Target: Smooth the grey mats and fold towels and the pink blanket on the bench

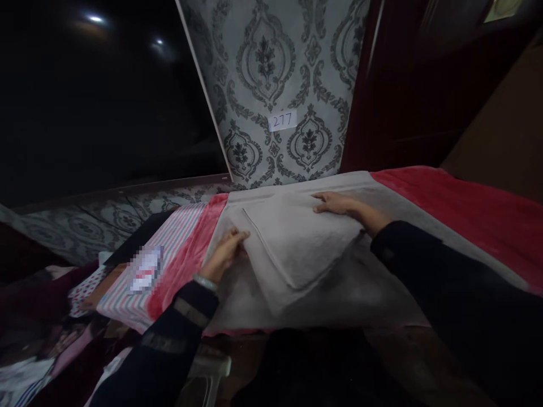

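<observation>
A folded light-grey cloth [292, 237] with a soft nap and a dark line along one edge lies at a slant in the middle of a grey-and-red plush blanket [483, 198]. At its left edge is my left hand [224, 254], its fingers curled and pinching the cloth's border. My right hand [337, 204] reaches in from the right and grips the cloth near its upper right side between thumb and fingers. Part of each hand's fingertips is hidden by folds. What kind of article the folded cloth is, I cannot make out.
Left of the blanket lies a striped cloth [182, 226] bearing a blurred label [145, 270]. A large dark screen [106, 102] stands behind at the left. Patterned wallpaper carries a paper marked 277 [283, 120]. Piled clothes [42, 350] and a pale stool [212, 367] are below.
</observation>
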Demonstrator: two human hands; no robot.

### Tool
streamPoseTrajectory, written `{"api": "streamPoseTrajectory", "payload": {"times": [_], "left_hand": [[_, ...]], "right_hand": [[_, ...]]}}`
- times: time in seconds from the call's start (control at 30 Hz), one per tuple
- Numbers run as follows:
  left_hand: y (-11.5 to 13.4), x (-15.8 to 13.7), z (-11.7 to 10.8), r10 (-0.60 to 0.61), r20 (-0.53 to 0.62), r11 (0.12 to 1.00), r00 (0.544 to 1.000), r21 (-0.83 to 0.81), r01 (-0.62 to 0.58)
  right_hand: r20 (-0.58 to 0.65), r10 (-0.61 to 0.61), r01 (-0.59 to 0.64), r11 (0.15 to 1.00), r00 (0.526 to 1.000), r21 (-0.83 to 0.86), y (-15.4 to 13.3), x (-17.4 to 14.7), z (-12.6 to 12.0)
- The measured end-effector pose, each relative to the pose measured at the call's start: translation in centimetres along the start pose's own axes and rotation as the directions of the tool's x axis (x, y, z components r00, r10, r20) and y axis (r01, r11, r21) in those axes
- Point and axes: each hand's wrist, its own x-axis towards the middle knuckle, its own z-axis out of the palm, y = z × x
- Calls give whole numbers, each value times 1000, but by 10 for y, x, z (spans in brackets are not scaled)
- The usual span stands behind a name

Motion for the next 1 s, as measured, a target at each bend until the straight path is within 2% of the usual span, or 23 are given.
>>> {"api": "streamPoseTrajectory", "payload": {"times": [0.03,0.1,0.13,0.17,0.2,0.23,0.27,0.3,0.33,0.37,0.4,0.43,0.53,0.63,0.73,0.83,0.9,1.0], "left_hand": [[-9,-10,6,-69,123,996,990,71,61],[-22,-24,15,-211,336,955,918,269,121],[-25,-26,17,-243,377,931,894,348,107],[-25,-25,21,-224,376,914,899,401,60],[-21,-19,25,-144,343,902,928,432,-19],[-14,-11,30,-9,286,881,958,455,-128],[-4,0,37,152,231,837,961,487,-249],[6,13,46,310,197,766,930,528,-367],[15,26,57,438,194,673,878,577,-463],[23,38,68,517,220,572,827,631,-525],[27,50,79,549,261,471,794,688,-552],[28,60,89,531,312,376,788,747,-548],[11,79,107,343,373,130,862,890,-437],[-14,86,108,268,312,-9,911,947,-321],[-24,88,104,286,259,-47,922,965,-257],[-23,87,102,322,227,-38,919,973,-227],[-22,86,101,379,184,3,907,980,-199],[-23,83,98,469,32,116,883,988,-97]], "right_hand": [[-6,11,-11,998,1000,-63,6,2,-14],[15,99,-93,971,995,-220,20,0,-31],[23,120,-108,949,992,-296,26,-4,-32],[41,117,-94,929,992,-359,31,-7,-29],[67,82,-48,916,994,-399,35,-11,-22],[98,23,19,912,995,-411,36,-15,-12],[129,-42,92,909,991,-408,34,-18,1],[147,-93,146,901,985,-408,31,-21,15],[147,-121,173,889,982,-425,27,-24,30],[132,-129,176,869,983,-462,23,-29,45],[115,-124,166,841,986,-515,19,-34,61],[104,-116,155,797,988,-583,15,-40,75],[208,-106,227,638,972,-736,13,-59,109],[292,-78,282,578,953,-766,15,-69,120],[326,-44,289,585,944,-758,13,-74,117],[378,-12,308,606,926,-734,8,-92,116],[405,-27,334,616,914,-713,7,-114,117],[359,-102,342,617,928,-709,8,-148,118]]}}
